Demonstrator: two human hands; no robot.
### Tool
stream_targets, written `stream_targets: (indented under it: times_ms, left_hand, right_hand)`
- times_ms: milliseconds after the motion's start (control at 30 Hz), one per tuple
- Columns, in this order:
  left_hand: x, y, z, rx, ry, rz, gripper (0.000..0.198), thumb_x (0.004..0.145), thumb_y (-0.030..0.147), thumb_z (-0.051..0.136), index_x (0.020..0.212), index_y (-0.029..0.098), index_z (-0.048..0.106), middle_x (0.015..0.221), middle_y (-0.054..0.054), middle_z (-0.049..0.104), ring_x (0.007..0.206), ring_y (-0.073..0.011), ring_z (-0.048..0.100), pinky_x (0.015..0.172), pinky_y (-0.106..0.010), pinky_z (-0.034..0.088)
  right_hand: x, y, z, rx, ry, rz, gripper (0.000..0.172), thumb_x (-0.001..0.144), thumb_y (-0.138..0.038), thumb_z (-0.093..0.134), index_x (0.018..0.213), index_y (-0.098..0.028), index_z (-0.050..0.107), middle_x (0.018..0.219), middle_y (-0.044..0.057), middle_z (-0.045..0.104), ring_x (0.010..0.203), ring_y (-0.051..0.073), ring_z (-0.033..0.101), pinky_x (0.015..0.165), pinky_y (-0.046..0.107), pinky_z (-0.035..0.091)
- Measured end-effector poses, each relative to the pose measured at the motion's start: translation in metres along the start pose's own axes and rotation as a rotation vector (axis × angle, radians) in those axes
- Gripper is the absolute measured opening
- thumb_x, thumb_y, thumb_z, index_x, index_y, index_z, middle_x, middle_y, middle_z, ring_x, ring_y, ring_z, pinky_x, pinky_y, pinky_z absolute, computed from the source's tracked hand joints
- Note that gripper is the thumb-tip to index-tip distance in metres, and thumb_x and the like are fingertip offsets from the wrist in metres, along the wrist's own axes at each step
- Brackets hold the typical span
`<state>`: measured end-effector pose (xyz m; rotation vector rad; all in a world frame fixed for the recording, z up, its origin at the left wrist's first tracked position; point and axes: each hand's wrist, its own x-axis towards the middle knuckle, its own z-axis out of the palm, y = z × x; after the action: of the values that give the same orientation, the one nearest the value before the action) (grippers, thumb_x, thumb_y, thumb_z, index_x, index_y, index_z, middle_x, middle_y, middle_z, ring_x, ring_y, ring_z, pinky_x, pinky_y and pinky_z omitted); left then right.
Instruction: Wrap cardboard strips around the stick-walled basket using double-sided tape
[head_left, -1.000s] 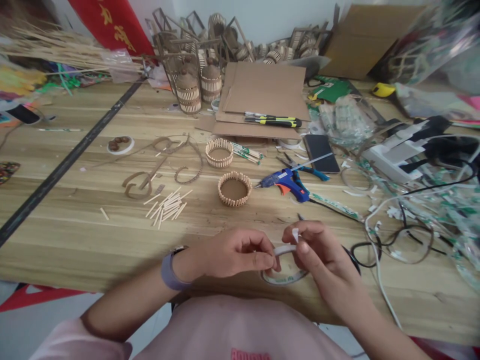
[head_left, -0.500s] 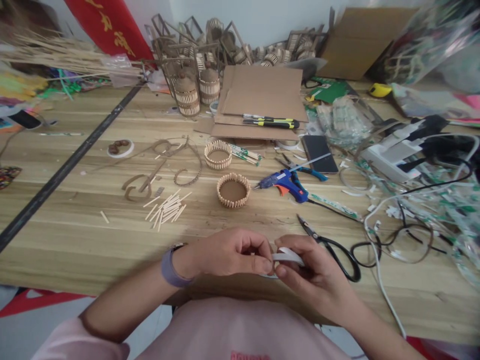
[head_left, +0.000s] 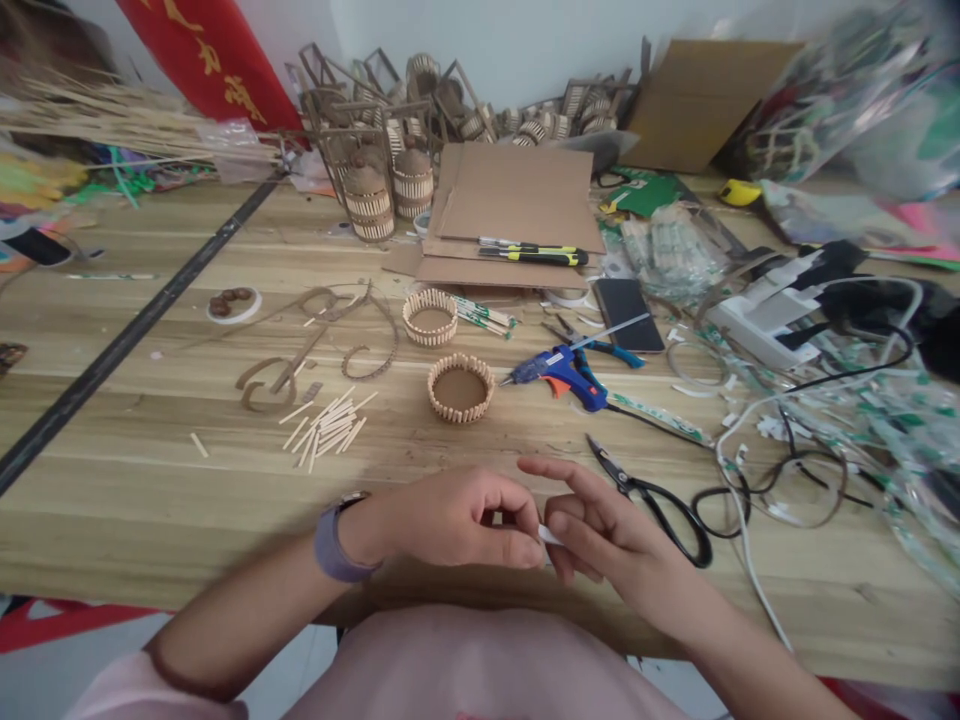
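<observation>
The left hand [head_left: 457,515] is curled nearly closed, thumb and forefinger pinched on one end of a small, thin white strip [head_left: 547,534] that may be tape or paper. Only a sliver of it shows, low over the near edge of the pale wooden tabletop [head_left: 150,470], just in front of the person's body. The right hand [head_left: 600,525] meets it from the other side. Its forefinger is stretched out straight and the other fingers bend loosely toward the strip and touch it. The thumb is hidden underneath, so I cannot tell whether this hand grips the strip or only steadies it. Holding the piece between both hands this close in probably suits fine fingertip work. A purple band [head_left: 330,545] sits on the left wrist.

The tools lie within easy reach — black-handled metal scissors [head_left: 652,500] just beside the right hand, and a blue glue gun with an orange trigger [head_left: 564,368] a little farther out. Near the gun stands a round little basket of short wooden sticks with a cardboard floor [head_left: 460,388], and a second, similar ring [head_left: 430,317] stands behind it. A loose scatter of short pale sticks [head_left: 326,425] lies to the left — likely stock for such rings. Brown cardboard sheets [head_left: 517,200] carrying two yellow-and-black utility knives [head_left: 532,255] lie well back.
</observation>
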<state>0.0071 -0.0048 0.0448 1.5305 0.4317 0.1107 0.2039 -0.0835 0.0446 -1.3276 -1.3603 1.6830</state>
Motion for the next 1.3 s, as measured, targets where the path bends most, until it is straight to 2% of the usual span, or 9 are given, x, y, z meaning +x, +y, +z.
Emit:
stream_targets:
  times_ms: [167,267,400,500,633,800,1000,1167,1300]
  left_hand:
    - [0.004,0.000,0.001,0.047,0.064,-0.022,0.017,0.088,0.033,0.062,0.084,0.017,0.066,0.088,-0.001,0.067,0.072,-0.0117,0.053,0.067,-0.025,0.040]
    - [0.005,-0.002,-0.001,-0.043,0.226,-0.037,0.017,0.087,0.032,0.064,0.082,0.016,0.068,0.113,-0.006,0.070,0.092,-0.0159,0.061,0.080,-0.028,0.045]
    - [0.008,-0.004,-0.006,-0.220,0.445,-0.184,0.024,0.087,0.039,0.063,0.086,0.015,0.068,0.091,-0.004,0.073,0.066,-0.0097,0.053,0.061,-0.022,0.040]
    - [0.010,-0.003,-0.006,-0.312,0.459,-0.217,0.028,0.084,0.042,0.064,0.089,0.014,0.067,0.079,-0.003,0.070,0.054,-0.0073,0.039,0.051,-0.021,0.030]
    - [0.011,-0.005,-0.005,-0.317,0.430,-0.186,0.034,0.085,0.044,0.065,0.101,0.014,0.068,0.085,-0.004,0.072,0.055,-0.0070,0.038,0.051,-0.021,0.028]
    - [0.013,-0.008,-0.005,-0.235,0.409,-0.149,0.026,0.091,0.036,0.059,0.106,0.015,0.061,0.089,-0.005,0.074,0.058,-0.0086,0.045,0.056,-0.023,0.034]
    - [0.015,0.008,0.003,0.069,0.397,-0.201,0.015,0.094,0.028,0.053,0.105,0.018,0.057,0.088,-0.002,0.076,0.066,-0.0112,0.058,0.064,-0.023,0.041]
    - [0.008,0.012,0.012,0.274,0.424,-0.161,0.039,0.094,0.018,0.049,0.132,0.016,0.045,0.090,-0.002,0.077,0.092,-0.0173,0.067,0.084,-0.028,0.044]
    - [0.003,0.010,0.018,0.320,0.413,-0.174,0.048,0.093,0.013,0.045,0.140,0.018,0.042,0.092,-0.003,0.077,0.091,-0.0189,0.068,0.083,-0.029,0.044]
  right_hand:
    - [0.002,-0.003,-0.006,-0.256,0.188,-0.091,0.041,0.090,-0.050,0.058,0.115,-0.018,0.059,0.055,-0.009,0.045,0.050,0.011,0.047,0.052,0.024,0.039]
    - [0.001,-0.004,-0.030,-0.467,0.407,-0.171,0.036,0.089,-0.048,0.059,0.111,-0.020,0.062,0.053,-0.009,0.043,0.046,0.012,0.044,0.047,0.024,0.036]
    - [0.011,-0.003,-0.085,-0.955,0.805,-0.185,0.034,0.089,-0.046,0.058,0.113,-0.023,0.065,0.069,0.002,0.066,0.058,0.018,0.061,0.054,0.028,0.041]
    - [0.026,0.004,-0.127,-1.216,0.921,-0.114,0.035,0.094,-0.044,0.049,0.116,-0.020,0.064,0.080,0.009,0.073,0.072,0.027,0.067,0.056,0.031,0.040]
    - [0.039,0.016,-0.152,-1.383,0.768,-0.151,0.034,0.098,-0.040,0.044,0.111,-0.018,0.067,0.084,0.015,0.073,0.087,0.036,0.065,0.069,0.040,0.043]
    - [0.033,0.011,-0.108,-1.285,0.743,-0.217,0.037,0.097,-0.044,0.045,0.100,-0.016,0.069,0.105,0.021,0.070,0.097,0.035,0.063,0.079,0.044,0.047]
    - [0.035,-0.008,-0.028,-0.377,0.072,-0.065,0.036,0.091,-0.051,0.053,0.078,-0.020,0.065,0.072,0.003,0.070,0.067,0.017,0.061,0.063,0.027,0.046]
    - [0.041,0.002,-0.008,0.092,0.022,0.020,0.038,0.077,-0.057,0.071,0.076,-0.020,0.059,0.066,-0.001,0.064,0.067,0.015,0.060,0.069,0.028,0.046]
    - [0.035,0.004,-0.011,0.011,0.045,0.004,0.034,0.077,-0.052,0.072,0.075,-0.021,0.059,0.067,-0.001,0.065,0.067,0.015,0.059,0.067,0.029,0.045]
